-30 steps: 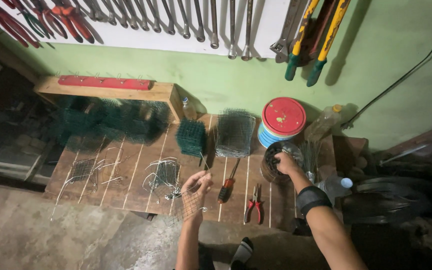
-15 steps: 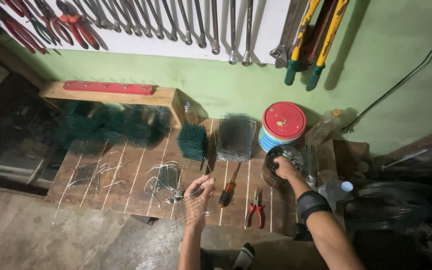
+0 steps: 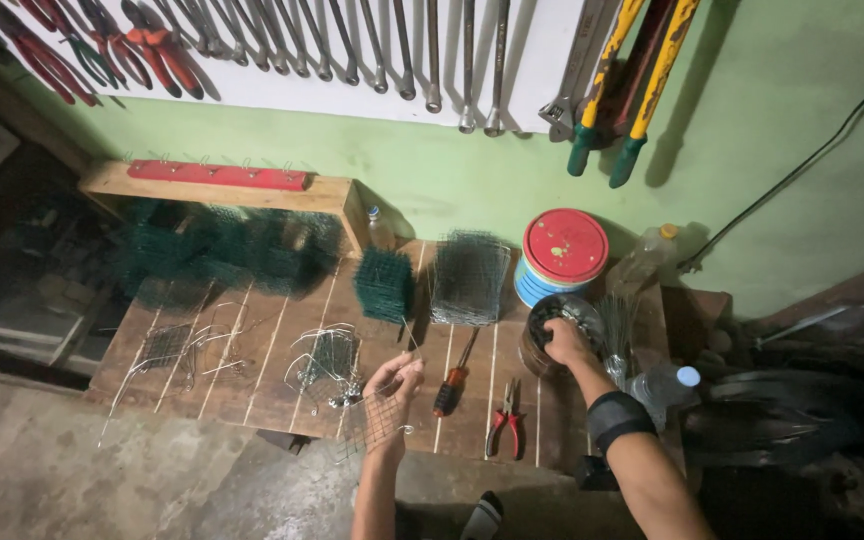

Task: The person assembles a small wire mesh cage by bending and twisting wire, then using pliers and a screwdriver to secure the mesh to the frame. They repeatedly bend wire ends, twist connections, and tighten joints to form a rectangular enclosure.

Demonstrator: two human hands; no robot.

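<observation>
Left hand pinches a wire mesh piece; right hand dips into a tin

Bare wooden slats lay free between the bent wire frames. The orange-handled screwdriver and red-handled pliers blocked the way between the left hand and the right hand.

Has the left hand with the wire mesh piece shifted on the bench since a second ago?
Yes. The left hand, holding the wire mesh piece, has moved right, closer to the red-handled screwdriver lying on the wooden bench.
</observation>
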